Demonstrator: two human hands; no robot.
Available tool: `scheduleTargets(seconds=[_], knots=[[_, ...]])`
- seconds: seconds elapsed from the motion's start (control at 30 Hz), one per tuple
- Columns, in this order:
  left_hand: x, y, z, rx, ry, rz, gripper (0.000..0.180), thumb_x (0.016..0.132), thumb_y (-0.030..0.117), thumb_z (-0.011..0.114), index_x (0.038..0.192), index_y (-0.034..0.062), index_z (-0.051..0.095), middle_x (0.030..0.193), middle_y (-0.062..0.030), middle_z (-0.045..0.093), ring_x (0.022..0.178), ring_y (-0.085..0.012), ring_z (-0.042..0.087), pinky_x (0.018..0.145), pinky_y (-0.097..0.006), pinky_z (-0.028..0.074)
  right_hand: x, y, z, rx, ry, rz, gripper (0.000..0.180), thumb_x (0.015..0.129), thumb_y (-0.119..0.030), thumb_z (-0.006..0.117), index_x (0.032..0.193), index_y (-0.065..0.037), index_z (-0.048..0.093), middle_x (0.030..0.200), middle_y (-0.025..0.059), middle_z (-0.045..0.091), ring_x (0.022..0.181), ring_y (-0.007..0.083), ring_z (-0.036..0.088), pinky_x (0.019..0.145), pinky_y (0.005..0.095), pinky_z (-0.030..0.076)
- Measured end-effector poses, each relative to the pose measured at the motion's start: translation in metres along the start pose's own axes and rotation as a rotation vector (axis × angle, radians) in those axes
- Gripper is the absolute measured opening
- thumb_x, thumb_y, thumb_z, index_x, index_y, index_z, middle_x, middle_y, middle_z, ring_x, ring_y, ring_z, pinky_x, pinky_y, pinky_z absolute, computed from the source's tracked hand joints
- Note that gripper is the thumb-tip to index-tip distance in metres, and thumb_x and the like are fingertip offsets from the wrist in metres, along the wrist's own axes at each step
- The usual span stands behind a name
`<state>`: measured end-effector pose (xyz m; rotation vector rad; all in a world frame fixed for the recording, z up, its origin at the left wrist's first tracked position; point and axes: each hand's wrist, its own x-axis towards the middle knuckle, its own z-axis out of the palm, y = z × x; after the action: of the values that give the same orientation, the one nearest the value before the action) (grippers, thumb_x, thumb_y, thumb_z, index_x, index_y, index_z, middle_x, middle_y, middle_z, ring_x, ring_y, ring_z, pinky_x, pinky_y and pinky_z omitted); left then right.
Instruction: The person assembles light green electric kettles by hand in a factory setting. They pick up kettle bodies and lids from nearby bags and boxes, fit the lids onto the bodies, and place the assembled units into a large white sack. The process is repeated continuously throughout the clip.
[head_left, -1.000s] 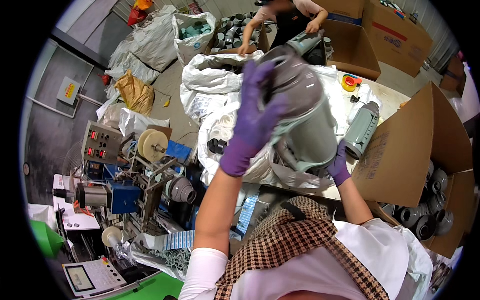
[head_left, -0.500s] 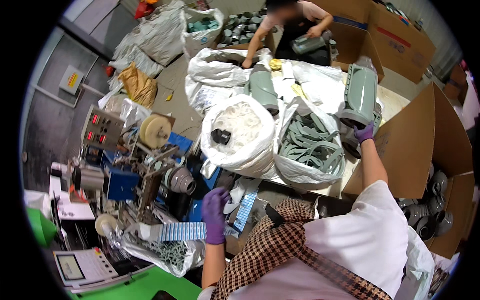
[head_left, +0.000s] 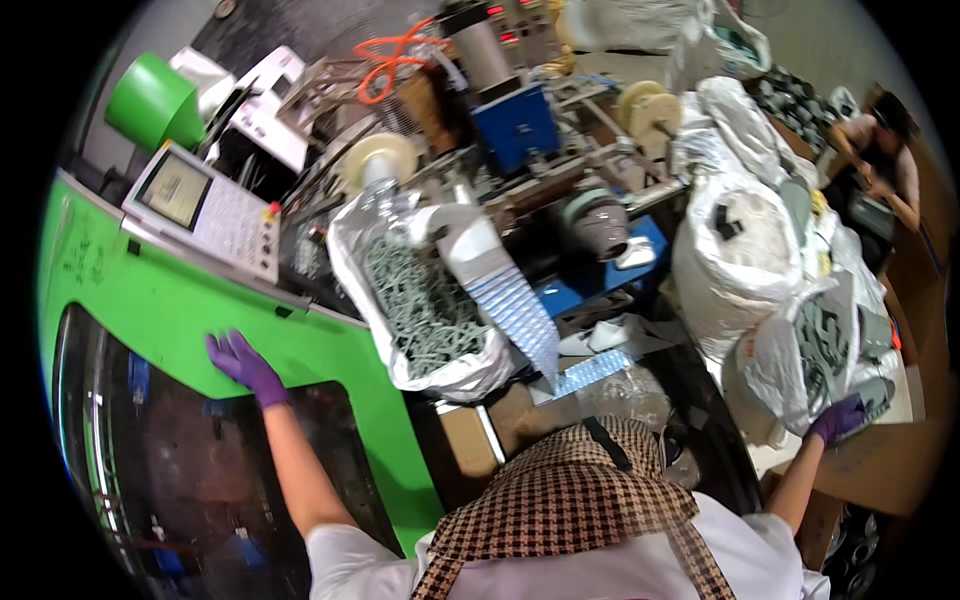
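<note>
My left hand, in a purple glove, is open with its fingers spread. It is at the green machine door panel, just above the dark window; whether it presses on the panel is unclear. Far to the right, my right hand, also gloved in purple, is closed at the end of a grey-green cylindrical housing. Its fingertips are partly hidden and blurred. Next to it stands a white sack of curved grey-green plastic handles. A cardboard box flap is close to my right wrist.
A control panel with a screen tops the green machine. Ahead are a white sack of small green-grey parts, a label strip and a bench machine with a blue block. Another person sits at the far right, handling a housing.
My view has swung left toward the green machine, so sacks and co-worker now appear farther right. My left hand has reached out to the green panel; my right hand remains at the housing.
</note>
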<state>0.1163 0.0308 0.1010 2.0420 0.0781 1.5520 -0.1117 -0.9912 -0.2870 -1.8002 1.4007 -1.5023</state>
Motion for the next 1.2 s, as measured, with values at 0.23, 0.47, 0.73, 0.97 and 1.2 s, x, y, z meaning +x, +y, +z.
scheduleTargets(seconds=[0.23, 0.47, 0.73, 0.97, 1.2], knots=[[0.104, -0.06, 0.083, -0.669, -0.212, -0.798, 0.036, 0.096, 0.035, 0.063, 0.103, -0.0004, 0.061, 0.087, -0.0108, 0.055, 0.078, -0.0239, 0.054, 0.074, -0.043, 0.049, -0.104, -0.166, -0.051, 0.166, -0.281, -0.215, 0.047, 0.094, 0.001, 0.054, 0.14, 0.001, 0.05, 0.133, 0.0154, 0.058, 0.114, 0.0256, 0.058, 0.102, 0.0377, 0.043], [0.113, -0.1, 0.093, -0.635, -0.087, -0.735, 0.031, 0.091, 0.03, 0.067, 0.073, 0.009, 0.054, 0.058, -0.0025, 0.047, 0.043, -0.0156, 0.043, 0.042, -0.033, 0.04, -0.257, -0.343, -0.014, 0.768, -1.469, -0.167, 0.061, 0.083, -0.014, 0.055, 0.142, 0.001, 0.044, 0.143, 0.014, 0.046, 0.127, 0.0254, 0.049, 0.109, 0.0388, 0.039], [0.099, -0.076, 0.043, -0.569, 0.058, -0.782, 0.024, 0.089, 0.02, 0.062, 0.07, 0.0101, 0.05, 0.057, -0.0029, 0.038, 0.043, -0.017, 0.035, 0.04, -0.036, 0.033, -0.238, -0.621, -0.084, 2.199, -1.692, -0.787, 0.052, 0.078, -0.013, 0.058, 0.13, -0.006, 0.052, 0.12, 0.014, 0.048, 0.112, 0.0267, 0.049, 0.104, 0.0446, 0.039], [0.027, 0.034, -0.04, -0.472, 0.167, -0.773, 0.024, 0.088, 0.019, 0.063, 0.069, 0.0097, 0.051, 0.057, -0.003, 0.04, 0.042, -0.0174, 0.039, 0.041, -0.035, 0.037, -0.263, -0.673, -0.112, 2.601, -1.957, -0.404, 0.033, 0.081, -0.01, 0.059, 0.113, -0.009, 0.056, 0.112, 0.0127, 0.05, 0.105, 0.0286, 0.051, 0.098, 0.0461, 0.043], [-0.065, 0.185, -0.155, -0.288, 0.302, -0.677, 0.031, 0.092, 0.021, 0.056, 0.066, 0.0124, 0.041, 0.055, -0.0018, 0.035, 0.044, -0.0158, 0.037, 0.046, -0.032, 0.036, -0.309, -0.691, -0.149, 2.827, -2.359, 0.014, 0.014, 0.083, -0.008, 0.06, 0.096, -0.012, 0.061, 0.103, 0.0114, 0.051, 0.097, 0.0305, 0.053, 0.091, 0.0477, 0.048]])
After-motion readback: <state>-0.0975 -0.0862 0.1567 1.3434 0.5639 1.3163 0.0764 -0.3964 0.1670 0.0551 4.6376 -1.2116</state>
